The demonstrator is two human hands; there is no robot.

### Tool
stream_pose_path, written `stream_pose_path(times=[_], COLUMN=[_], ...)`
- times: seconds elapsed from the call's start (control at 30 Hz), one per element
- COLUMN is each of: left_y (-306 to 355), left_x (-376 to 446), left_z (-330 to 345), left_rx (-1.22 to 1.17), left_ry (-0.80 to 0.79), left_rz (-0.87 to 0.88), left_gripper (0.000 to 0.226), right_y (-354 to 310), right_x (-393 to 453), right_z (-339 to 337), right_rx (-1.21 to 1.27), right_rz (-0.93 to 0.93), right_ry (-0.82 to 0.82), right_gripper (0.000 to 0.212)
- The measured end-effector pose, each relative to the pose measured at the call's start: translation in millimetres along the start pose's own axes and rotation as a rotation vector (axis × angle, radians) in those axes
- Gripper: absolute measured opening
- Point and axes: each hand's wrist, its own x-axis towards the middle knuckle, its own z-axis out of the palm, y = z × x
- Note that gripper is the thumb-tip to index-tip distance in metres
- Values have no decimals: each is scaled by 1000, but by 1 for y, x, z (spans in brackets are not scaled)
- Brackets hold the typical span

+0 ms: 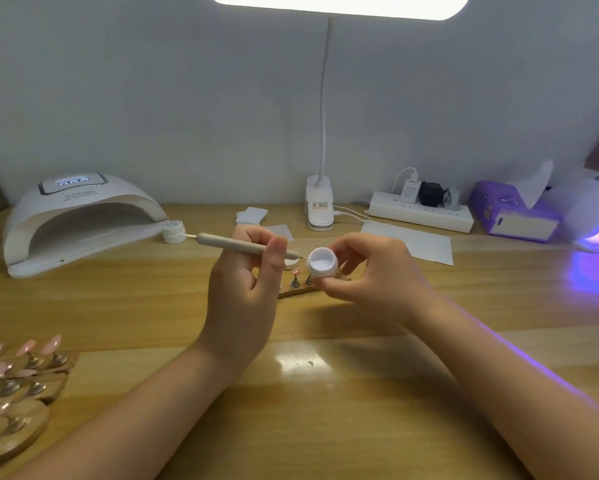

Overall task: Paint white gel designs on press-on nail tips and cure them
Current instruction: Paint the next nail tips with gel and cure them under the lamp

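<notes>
Fingers of my left hand (246, 271) are pinching a beige brush pen (235, 244) near its working end, the shaft lying almost level and running out to the left, its fine tip pointing right and sitting just beside the rim of a small white gel pot (321, 260). My right hand (377, 268) is gripping that pot from the right side, fingers curled round its wall and tilting the open mouth toward me, so the white gel inside is showing. Both hands are hovering above the wooden table (325, 393). Directly beneath them a wooden nail stand (300, 289) is resting on the table, its small metal pegs partly hidden by my hands; one peg is carrying a pink nail tip (295, 271). At the near left edge more stands with pink tips (21, 368) are lying in a cluster. Far left, a white curing lamp (80, 216) is sitting with its display lit, and a second small white jar (174, 230) is standing just beside its right foot. At the far right another lamp (592, 216) is glowing violet onto the table.
</notes>
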Motion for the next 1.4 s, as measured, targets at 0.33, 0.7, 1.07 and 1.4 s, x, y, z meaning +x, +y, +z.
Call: stream_pose_path(times=[0.33,0.7,1.07,1.4], left_y=[-7,-8,-9,-10], left_x=[-3,-3,-4,-4], left_z=[0,0,1,0], left_rx=[213,278,280,282], left_ry=[-60,-89,-115,-127], left_rz=[-23,-44,-52,-54], left_gripper=[15,16,17,17], right_y=[-16,-16,-18,-18], right_x=[-9,-9,-10,-11], right_z=[14,16,17,17], right_rx=[-35,-76,-89,-100], right_rz=[-81,-120,-119,-107], right_ry=[-20,-24,-45,-50], right_gripper=[26,31,33,34])
